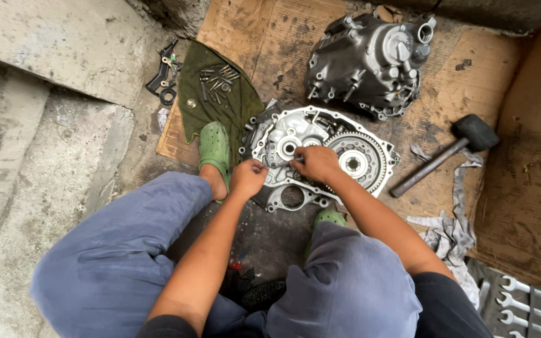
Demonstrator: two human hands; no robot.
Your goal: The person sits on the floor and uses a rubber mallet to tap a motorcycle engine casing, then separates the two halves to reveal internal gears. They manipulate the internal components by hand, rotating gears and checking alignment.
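From the head camera, looking straight down, a person squats on the ground in blue-grey trousers and green clogs (215, 147). Between the feet lies an open gearbox housing half (283, 141) of pale cast aluminium, flat on a sheet of stained cardboard (252, 37), with a large toothed ring gear (359, 164) seated in its right part.

The left hand (247, 177) is curled at the housing's near left edge, fingers bent in and touching the casting; whether it pinches anything small cannot be told. The right hand (316, 163) rests over the middle of the housing, just left of the ring gear, fingers closed around a thin metal tool or pin (297, 159) whose tip points toward the left hand. The two hands are near each other but apart.

Beyond the housing, toward the top right, sits the other gearbox casing (370, 59), dark and greasy. A rubber mallet (446, 153) lies to the right beside a crumpled rag (449, 235). At upper left a green cloth (214, 94) carries a cluster of bolts (218, 81). Wrenches (521, 300) show in the bottom right corner.
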